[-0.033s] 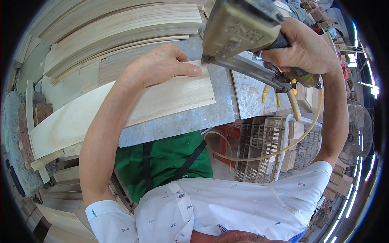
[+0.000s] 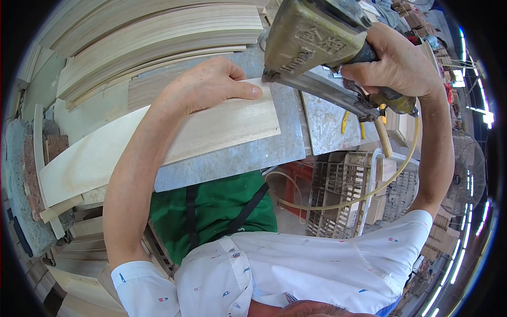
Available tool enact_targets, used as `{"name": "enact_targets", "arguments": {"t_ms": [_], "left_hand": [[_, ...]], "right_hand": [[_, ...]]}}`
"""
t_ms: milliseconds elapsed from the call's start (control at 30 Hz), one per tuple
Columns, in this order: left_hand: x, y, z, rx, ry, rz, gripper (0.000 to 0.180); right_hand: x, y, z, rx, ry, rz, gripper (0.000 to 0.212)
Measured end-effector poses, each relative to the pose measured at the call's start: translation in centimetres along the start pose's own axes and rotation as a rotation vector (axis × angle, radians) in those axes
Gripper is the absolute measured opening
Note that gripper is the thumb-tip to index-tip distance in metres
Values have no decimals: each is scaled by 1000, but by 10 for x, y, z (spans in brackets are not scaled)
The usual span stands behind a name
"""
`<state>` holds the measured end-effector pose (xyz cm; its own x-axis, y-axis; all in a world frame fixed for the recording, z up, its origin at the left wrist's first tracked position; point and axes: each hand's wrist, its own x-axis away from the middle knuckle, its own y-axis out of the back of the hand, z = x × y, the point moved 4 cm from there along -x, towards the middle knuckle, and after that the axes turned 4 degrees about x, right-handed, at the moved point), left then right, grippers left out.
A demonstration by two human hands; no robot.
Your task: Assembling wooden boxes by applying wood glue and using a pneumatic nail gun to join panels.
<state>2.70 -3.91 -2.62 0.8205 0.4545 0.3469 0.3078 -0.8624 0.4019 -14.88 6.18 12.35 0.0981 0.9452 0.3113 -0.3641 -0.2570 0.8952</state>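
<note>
A long pale wooden board (image 2: pixel 222 124) lies across the metal-topped bench. My left hand (image 2: pixel 216 84) is closed over its far edge near the right end, with the thumb flat on the upper face and the other fingers curled, partly hidden. In my right hand (image 2: pixel 396 66) is an air nail gun (image 2: pixel 311 45), its handle wrapped by my fingers. The gun's nose meets the board's far right corner, a little to the right of my left thumb. A yellowish air hose (image 2: pixel 364 196) hangs from the handle's rear end.
Stacked wooden planks (image 2: pixel 163 42) fill the far left. The grey metal bench top (image 2: pixel 248 156) shows around the board. Yellow-handled pliers (image 2: pixel 345 121) and a wooden tool handle (image 2: pixel 382 137) lie to the right. Below stands a slatted plastic crate (image 2: pixel 338 185); a fan (image 2: pixel 463 171) is farther right.
The nail gun's body was blurred and is now sharp, with hardly any shift in place. My hands and the board stay where they were.
</note>
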Motion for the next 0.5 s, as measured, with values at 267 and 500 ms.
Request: {"name": "enact_targets", "arguments": {"t_ms": [267,500], "left_hand": [[0,0,-4,-44,27,13,39],[-2,-4,-7,-21,26,-2,37]], "right_hand": [[19,-4,-11,-68,-38,50,28],[31,-8,-11,37,86,-63,37]]}}
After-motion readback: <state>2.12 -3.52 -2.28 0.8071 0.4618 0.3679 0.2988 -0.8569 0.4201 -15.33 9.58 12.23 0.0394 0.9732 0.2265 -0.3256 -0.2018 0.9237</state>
